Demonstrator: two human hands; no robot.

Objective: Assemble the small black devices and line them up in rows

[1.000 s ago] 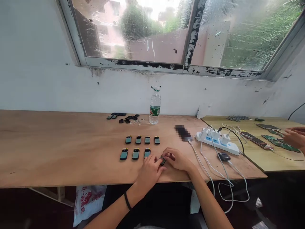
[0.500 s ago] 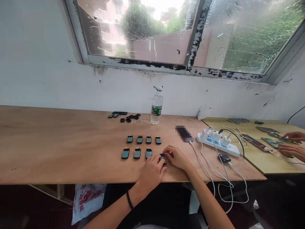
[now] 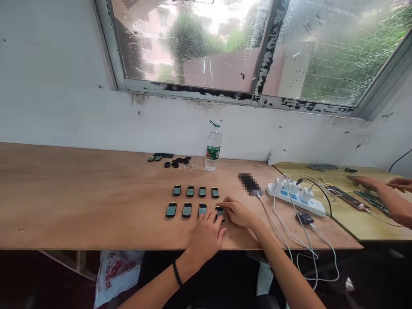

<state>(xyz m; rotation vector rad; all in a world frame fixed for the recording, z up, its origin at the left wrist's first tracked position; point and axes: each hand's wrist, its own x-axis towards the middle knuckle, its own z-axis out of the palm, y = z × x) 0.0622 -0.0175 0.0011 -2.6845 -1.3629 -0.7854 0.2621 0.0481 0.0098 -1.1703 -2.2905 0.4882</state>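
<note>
Left hand (image 3: 206,236) and right hand (image 3: 238,213), both at one small device (image 3: 220,213), fingertips on it; three matching units (image 3: 186,210) leftward of those fingers; four more units (image 3: 190,191) beyond the hands (yellow-edged tops, too); bottle (image 3: 213,152) farther out.

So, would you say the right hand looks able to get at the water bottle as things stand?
Probably yes, with a stretch: bare tabletop leads past the back row's rightmost small-screened device to the water bottle. The right hand is at the front row's rightmost device, though.
</note>
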